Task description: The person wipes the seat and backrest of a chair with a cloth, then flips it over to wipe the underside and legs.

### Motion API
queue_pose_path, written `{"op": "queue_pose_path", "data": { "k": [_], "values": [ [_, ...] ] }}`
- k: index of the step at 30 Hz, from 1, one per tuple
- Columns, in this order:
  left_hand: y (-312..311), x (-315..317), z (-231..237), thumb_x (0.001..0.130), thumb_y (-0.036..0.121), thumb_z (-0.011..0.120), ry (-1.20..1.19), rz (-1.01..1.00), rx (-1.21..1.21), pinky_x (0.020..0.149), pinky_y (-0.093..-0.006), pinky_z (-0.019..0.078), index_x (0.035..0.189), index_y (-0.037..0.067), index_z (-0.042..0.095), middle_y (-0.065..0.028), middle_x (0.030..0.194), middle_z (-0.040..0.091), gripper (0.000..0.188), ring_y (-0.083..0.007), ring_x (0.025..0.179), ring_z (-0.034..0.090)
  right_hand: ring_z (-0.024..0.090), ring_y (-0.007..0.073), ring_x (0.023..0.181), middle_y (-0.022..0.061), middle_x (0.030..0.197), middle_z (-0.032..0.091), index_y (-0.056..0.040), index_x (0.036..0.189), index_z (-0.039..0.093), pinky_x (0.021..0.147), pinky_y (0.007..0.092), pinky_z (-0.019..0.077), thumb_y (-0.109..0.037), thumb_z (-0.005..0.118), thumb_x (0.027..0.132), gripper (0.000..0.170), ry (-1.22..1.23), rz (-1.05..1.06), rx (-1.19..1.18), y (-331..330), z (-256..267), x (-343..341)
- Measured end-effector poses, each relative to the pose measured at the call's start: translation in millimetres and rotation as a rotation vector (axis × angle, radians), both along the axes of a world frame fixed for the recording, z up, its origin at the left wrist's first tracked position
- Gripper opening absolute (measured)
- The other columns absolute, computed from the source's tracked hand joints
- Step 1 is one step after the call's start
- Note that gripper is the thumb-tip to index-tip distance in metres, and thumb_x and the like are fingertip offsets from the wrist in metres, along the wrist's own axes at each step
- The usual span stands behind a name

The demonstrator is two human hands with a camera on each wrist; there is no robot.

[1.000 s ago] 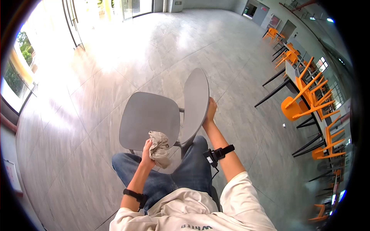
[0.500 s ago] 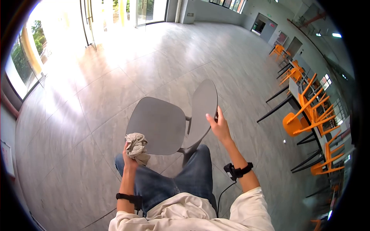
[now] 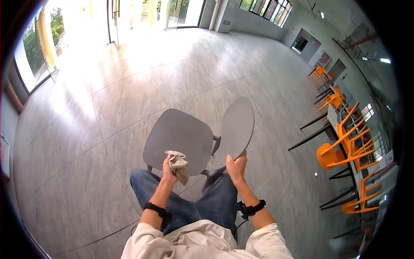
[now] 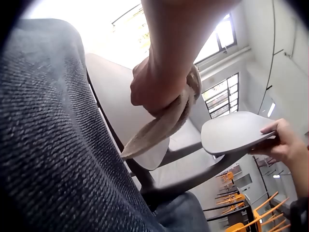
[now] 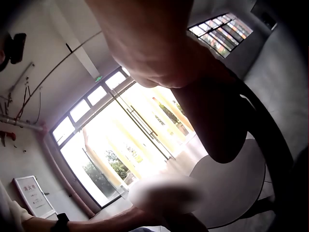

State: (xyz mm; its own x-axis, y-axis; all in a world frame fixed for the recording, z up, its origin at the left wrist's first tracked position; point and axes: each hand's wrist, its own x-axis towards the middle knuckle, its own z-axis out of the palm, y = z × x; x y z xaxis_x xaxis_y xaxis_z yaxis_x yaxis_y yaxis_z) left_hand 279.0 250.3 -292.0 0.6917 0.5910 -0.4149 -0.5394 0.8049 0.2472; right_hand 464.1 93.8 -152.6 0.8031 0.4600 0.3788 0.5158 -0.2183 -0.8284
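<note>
A grey chair stands between the person's knees, its seat [image 3: 172, 138] to the left and its backrest [image 3: 238, 123] to the right. The left hand [image 3: 168, 173] grips a crumpled beige cloth [image 3: 179, 166] over the seat's near edge. From the left wrist, the cloth [image 4: 161, 128] hangs down out of the fist, overlapping the seat [image 4: 116, 96]. With the thumb on its front face and fingers behind, the right hand [image 3: 236, 168] holds the backrest's near edge; the left wrist view shows this right hand [image 4: 287, 145] too. In the right wrist view the backrest [image 5: 217, 121] is dark.
Jeans-clad legs [image 3: 172, 203] flank the chair closely. On the right, orange chairs [image 3: 330, 155] rest on a long table [image 3: 345, 142] with black legs. Glass doors [image 3: 114, 21] stand at the back left. Grey tiled floor [image 3: 129, 95] surrounds the chair.
The left hand with the cloth went left to the seat's near corner, then back right. The right hand slid along the backrest's edge toward the body, loosening midway and gripping again.
</note>
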Motion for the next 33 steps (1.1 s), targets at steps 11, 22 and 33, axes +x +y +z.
{"op": "queue_pose_path", "data": {
  "k": [11, 22, 33],
  "values": [
    [73, -28, -39, 0.093, 0.027, 0.065, 0.539, 0.278, 0.276, 0.082, -0.0408, 0.056, 0.13, 0.008, 0.051, -0.0106, 0.114, 0.064, 0.044, -0.0226, 0.1, 0.065, 0.06, 0.0189, 0.08, 0.0082, 0.09, 0.065, 0.0076, 0.1, 0.062, 0.073, 0.0325, 0.0501, 0.001, 0.057, 0.065, 0.036, 0.107, 0.044, 0.082, 52, 21, 98],
    [119, -8, 17, 0.089, 0.033, 0.067, 0.439, 0.212, 0.216, 0.073, -0.042, 0.0583, 0.106, 0.002, 0.066, -0.0118, 0.096, 0.071, 0.035, -0.0269, 0.082, 0.07, 0.057, 0.0165, 0.069, 0.0067, 0.079, 0.062, 0.0045, 0.082, 0.061, 0.06, 0.0336, 0.0455, -0.003, 0.06, 0.066, 0.018, 0.264, 0.107, -0.159, 90, 70, 205],
    [101, -38, 36, 0.09, 0.033, 0.066, 0.291, -0.338, 0.135, 0.077, -0.0412, 0.0599, 0.113, 0.002, 0.065, -0.0122, 0.101, 0.071, 0.039, -0.0254, 0.083, 0.071, 0.056, 0.016, 0.08, 0.005, 0.092, 0.056, 0.0021, 0.107, 0.056, 0.068, 0.0318, 0.0473, -0.001, 0.063, 0.074, 0.034, 0.46, 0.309, -0.236, 74, 86, 226]
  ]
}}
